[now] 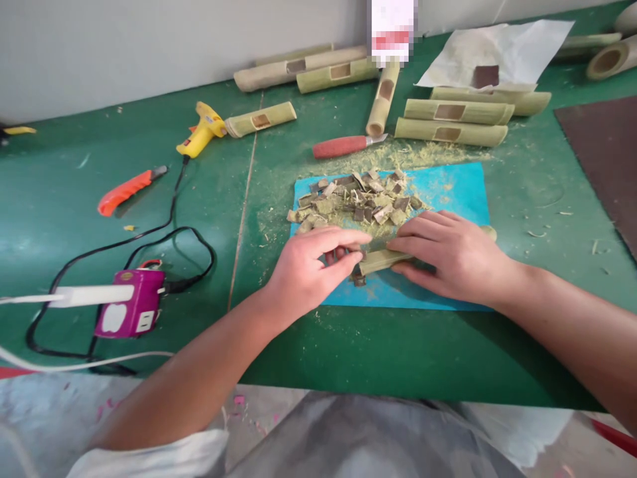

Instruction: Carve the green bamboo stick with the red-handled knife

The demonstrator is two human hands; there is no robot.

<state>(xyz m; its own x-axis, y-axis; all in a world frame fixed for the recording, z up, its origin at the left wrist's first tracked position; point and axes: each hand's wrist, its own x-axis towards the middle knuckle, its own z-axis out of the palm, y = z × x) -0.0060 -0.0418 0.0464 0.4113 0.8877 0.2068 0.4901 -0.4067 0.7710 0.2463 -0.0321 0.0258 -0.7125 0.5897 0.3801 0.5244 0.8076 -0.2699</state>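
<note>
My right hand (448, 249) is wrapped over a bamboo tube (383, 261) lying on a blue sheet (462, 192), with the tube's far right end showing past the knuckles. At the tube's left end, my left hand (323, 262) pinches with thumb and forefinger; what sits between the fingertips is too small to make out. Just under those fingertips is a small dark piece (359, 280). Beyond both hands, a heap of brown and pale chips (365, 199) with greenish dust covers part of the sheet.
Behind the sheet lie a red-handled knife (343, 146) and several notched bamboo tubes (450, 133). White paper (532, 50) rests on some tubes. To the left are an orange cutter (127, 191), a yellow glue gun (203, 129) and a purple power adapter (130, 302) with loose cables.
</note>
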